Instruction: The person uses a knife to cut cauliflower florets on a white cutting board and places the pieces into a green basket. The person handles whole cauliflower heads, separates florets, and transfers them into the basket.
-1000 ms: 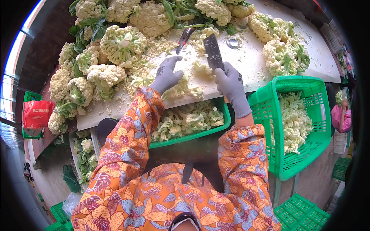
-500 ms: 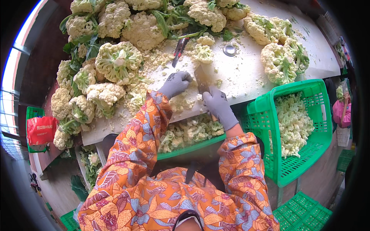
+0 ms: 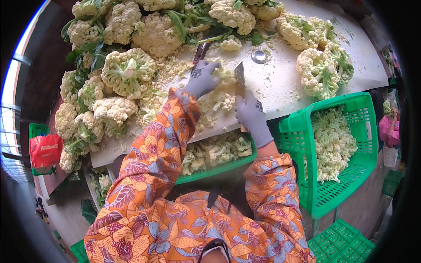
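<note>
My left hand (image 3: 201, 79), in a grey glove, is closed at the edge of a pale cauliflower piece (image 3: 225, 76) on the white tabletop (image 3: 280, 83). My gloved right hand (image 3: 251, 111) grips a kitchen knife (image 3: 239, 78), its broad blade pointing away from me and its wooden handle showing below the fist. Cut florets (image 3: 223, 101) lie between the two hands. Just beyond my left hand is a red and black box cutter (image 3: 201, 52). Below the table edge, a green crate (image 3: 210, 171) holds many florets.
Whole cauliflower heads (image 3: 128, 72) are heaped at the left and far side; more heads (image 3: 318, 72) lie at the right. A tilted green basket (image 3: 307, 144) with florets stands at the right edge. A round metal lid-like disc (image 3: 259, 56) is on the table. Another person (image 3: 388, 129) is far right.
My left hand has moved away from me to the cauliflower piece, which now sits nearer. The knife has turned more upright and shifted slightly right. Cut florets now show between my hands.
</note>
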{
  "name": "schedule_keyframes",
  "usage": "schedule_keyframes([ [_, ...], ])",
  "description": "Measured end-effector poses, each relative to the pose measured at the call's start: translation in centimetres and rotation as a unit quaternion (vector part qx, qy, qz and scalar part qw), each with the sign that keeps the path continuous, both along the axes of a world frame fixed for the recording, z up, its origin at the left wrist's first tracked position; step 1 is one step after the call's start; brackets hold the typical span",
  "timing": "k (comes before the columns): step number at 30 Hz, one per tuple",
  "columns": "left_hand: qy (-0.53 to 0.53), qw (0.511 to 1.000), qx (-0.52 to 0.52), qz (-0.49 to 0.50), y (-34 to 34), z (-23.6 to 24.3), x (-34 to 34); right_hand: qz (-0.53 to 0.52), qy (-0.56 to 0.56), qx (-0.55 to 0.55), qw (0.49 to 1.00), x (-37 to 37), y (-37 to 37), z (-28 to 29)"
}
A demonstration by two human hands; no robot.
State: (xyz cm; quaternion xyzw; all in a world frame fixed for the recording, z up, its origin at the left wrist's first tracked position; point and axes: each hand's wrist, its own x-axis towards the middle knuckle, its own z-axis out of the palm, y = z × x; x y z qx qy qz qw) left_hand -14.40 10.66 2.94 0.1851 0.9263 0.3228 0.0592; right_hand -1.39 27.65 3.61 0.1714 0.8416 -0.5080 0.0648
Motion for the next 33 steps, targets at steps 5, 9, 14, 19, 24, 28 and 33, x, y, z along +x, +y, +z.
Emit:
schedule_keyframes([
  [5,0.002,0.995,-0.032,0.092,-6.5,-0.7,6.4,0.134,0.093,0.133,0.978,1.2,-0.7,-0.9],
  [9,0.020,0.990,0.004,0.142,-7.7,-1.6,7.6,0.113,0.188,0.247,0.944,0.9,-2.3,2.7],
  [14,-0.036,0.982,0.112,0.150,-6.0,-0.9,9.4,0.130,0.230,0.174,0.948,2.4,-2.5,4.9],
  [19,0.018,0.983,0.106,0.152,-5.4,-1.1,9.2,0.158,0.247,0.203,0.934,2.3,-3.2,5.1],
  [24,-0.009,0.979,0.144,0.142,-5.1,-1.5,9.2,0.184,0.178,0.271,0.928,1.3,-3.8,1.1],
  [28,-0.020,0.984,0.104,0.144,-6.4,-2.1,8.6,0.156,0.134,0.066,0.977,-1.1,-4.2,0.8],
  [33,-0.051,0.989,0.044,0.135,-6.5,-0.2,9.7,0.082,0.168,0.141,0.972,-0.9,-2.9,0.0],
])
